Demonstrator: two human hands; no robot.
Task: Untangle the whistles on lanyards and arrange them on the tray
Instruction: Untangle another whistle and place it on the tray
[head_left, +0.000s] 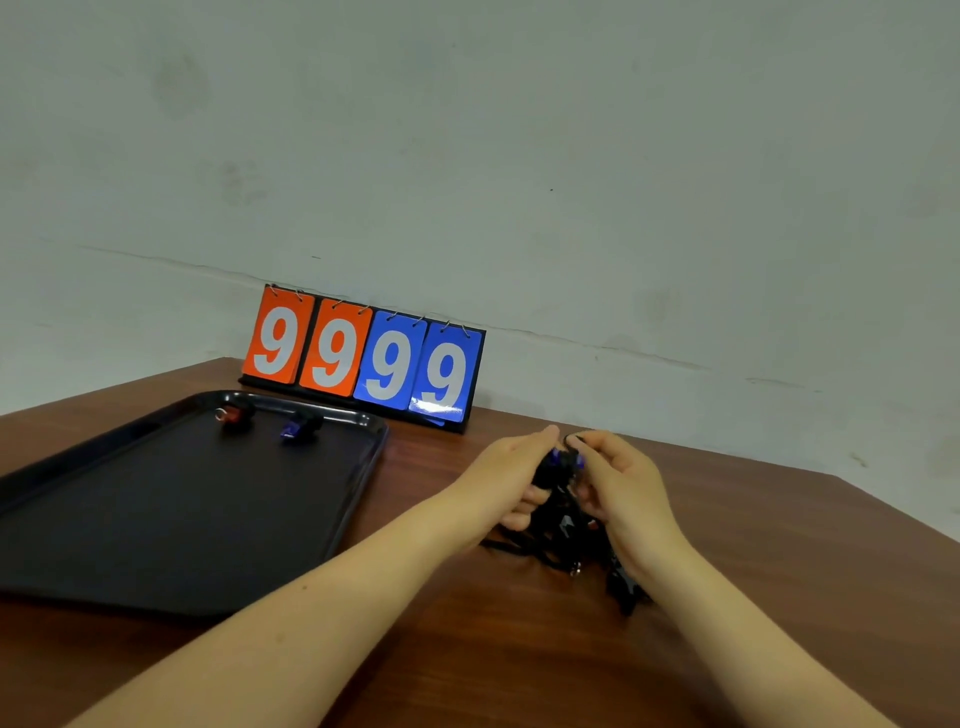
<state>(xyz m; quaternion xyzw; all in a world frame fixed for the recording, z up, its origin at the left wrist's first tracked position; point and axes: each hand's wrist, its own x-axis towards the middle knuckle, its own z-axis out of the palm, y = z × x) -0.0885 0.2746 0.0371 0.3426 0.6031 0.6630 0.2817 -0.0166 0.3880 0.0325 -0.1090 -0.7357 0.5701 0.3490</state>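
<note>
A black tray (156, 545) lies on the left of the wooden table. Near its far rim sit a red whistle (235, 414) and a blue whistle (300, 427). To the right of the tray, my left hand (511, 478) and my right hand (621, 486) both grip a tangled bundle of black lanyards (558, 512) lifted just off the table. A blue whistle (563, 458) shows at the top of the bundle between my fingertips. Loose lanyard ends and a black clip (623, 590) trail onto the table below my right wrist.
A flip scoreboard (363, 358) reading 99 in orange and 99 in blue stands at the table's far edge against the wall. The brown table (519, 649) ends in an edge at the right, behind my right hand.
</note>
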